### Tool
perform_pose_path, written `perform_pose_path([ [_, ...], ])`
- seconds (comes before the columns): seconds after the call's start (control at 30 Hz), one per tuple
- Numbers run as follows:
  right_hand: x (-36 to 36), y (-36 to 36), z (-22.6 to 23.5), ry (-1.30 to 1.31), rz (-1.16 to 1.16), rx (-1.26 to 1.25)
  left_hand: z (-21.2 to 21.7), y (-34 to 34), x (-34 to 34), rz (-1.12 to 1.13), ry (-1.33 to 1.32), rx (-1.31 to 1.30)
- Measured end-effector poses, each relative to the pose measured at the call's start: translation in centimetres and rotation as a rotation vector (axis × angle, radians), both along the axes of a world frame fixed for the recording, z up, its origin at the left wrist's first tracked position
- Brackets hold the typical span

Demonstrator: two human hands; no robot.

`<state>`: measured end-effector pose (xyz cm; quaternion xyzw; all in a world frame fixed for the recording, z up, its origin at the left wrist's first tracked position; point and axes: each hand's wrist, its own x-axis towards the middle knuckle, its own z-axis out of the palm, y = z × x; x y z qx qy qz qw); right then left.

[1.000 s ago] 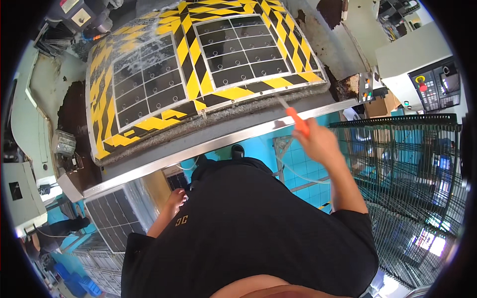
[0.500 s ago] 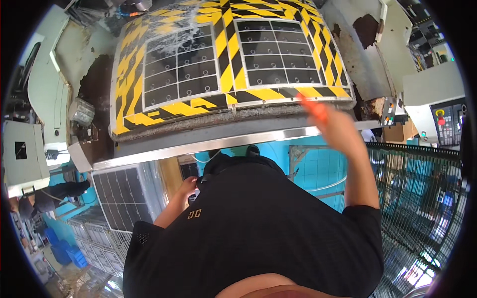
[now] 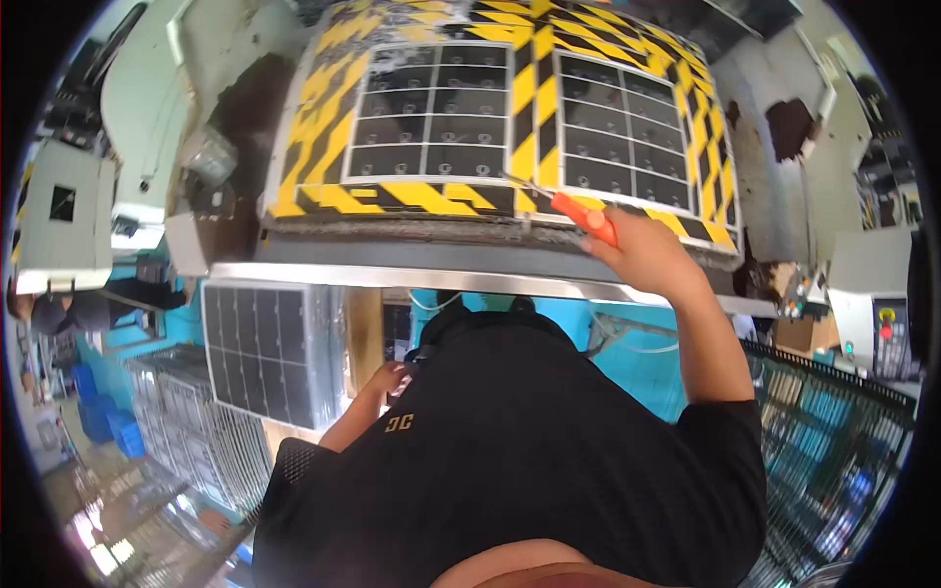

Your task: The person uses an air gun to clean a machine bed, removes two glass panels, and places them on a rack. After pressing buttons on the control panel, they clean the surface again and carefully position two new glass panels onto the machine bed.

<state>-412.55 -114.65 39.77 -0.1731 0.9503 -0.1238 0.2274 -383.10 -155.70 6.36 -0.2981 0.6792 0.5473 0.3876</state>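
While left hand (image 3: 393, 376) hangs low, right hand (image 3: 649, 255) grips orange-handled tool (image 3: 584, 218).

free: above striped bed (image 3: 535, 98), left of orange tool (image 3: 580, 215) | obstacles: left wall (image 3: 227, 54); metal front rail (image 3: 412, 278)

In front of me is a flat machine bed (image 3: 392, 223), its near edge rough and crusted. Yellow-and-black hazard tape (image 3: 529, 118) covers its border and runs in a strip up the middle. On my left lies one dark panel (image 3: 456, 103), on my right another (image 3: 608, 147); pale lines divide each into two columns of black cells with small rings on them. A whitish wet patch (image 3: 392, 51) spreads over the bed's far left, reaching the left-hand panel's far end.
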Motion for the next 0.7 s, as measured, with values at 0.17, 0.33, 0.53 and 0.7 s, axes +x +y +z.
perform_pose_path([
  [0.17,-5.3,-1.4,-5.8,0.202,-0.125,-0.296,-1.1,0.1,-0.6,0.06,0.013,-0.094],
  [0.33,-9.2,-7.7,-4.9,0.083,-0.243,-0.271,-2.2,-0.5,0.2,0.228,-0.014,-0.03],
  [0.53,-9.3,-14.0,-5.5,0.029,-0.033,-0.173,-1.7,-0.3,0.9,0.113,0.046,-0.112],
  [0.7,-9.1,-16.5,-5.3,0.097,-0.058,-0.189,-4.2,-1.0,1.4,-0.053,0.093,-0.102],
])
